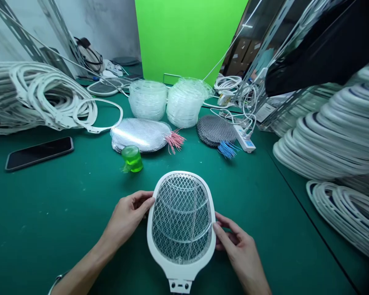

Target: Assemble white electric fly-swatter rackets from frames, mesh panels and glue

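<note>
A white mosquito swatter head (182, 221) with metal mesh inside its frame is in front of me, its short connector end toward me. My left hand (130, 215) pinches the upper left rim between thumb and fingers. On the opposite side, my right hand (238, 246) grips the right rim lower down, thumb on top. Beyond the head lies a stack of silvery mesh sheets (141, 133) with red wires (175, 140). A stack of dark mesh sheets (217, 129) with blue wires (228, 149) sits to its right. A green tape roll (132, 159) stands near the silvery stack.
A phone (39, 153) lies at left, below piled white frames (52, 98). Two stacks of clear plastic rings (149, 100) stand at the back before a green panel (187, 37). A power strip (244, 139) and tall stacks of white frames (329, 131) are at right.
</note>
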`<state>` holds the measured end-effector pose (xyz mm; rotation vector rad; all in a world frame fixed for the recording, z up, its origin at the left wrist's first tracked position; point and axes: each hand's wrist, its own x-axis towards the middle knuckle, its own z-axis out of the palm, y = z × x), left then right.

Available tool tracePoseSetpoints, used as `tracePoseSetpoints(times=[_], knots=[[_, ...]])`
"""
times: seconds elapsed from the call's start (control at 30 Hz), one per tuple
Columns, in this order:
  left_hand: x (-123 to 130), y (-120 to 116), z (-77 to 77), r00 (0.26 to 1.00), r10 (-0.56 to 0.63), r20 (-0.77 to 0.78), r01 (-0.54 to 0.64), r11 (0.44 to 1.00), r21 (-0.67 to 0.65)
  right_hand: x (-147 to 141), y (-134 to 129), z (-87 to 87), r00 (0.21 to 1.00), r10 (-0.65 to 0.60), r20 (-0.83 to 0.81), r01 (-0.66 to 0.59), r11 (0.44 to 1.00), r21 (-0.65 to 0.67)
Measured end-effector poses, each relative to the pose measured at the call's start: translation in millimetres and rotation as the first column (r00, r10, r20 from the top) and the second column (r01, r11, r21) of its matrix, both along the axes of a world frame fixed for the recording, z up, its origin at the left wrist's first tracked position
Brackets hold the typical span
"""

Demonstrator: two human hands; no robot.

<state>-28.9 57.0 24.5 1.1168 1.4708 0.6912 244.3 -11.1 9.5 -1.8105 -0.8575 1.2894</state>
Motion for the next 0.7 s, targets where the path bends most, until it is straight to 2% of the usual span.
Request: tracePoseSetpoints(times=[0.4,0.7], knots=[[-0.7,-5.0,-11.4,0.988,0.053,-0.144,-0.039,0.994,0.097,-4.3,-3.2,7.4,0.974,0.082,0.214,-0.098,0.993,0.066],[3.5,-12.6,-14.6,0.97,0.072,-0.23,-0.034,0.986,0.165,-4.0,-4.8,8.4,0.909,0.127,0.398,-0.176,0.98,0.089]])
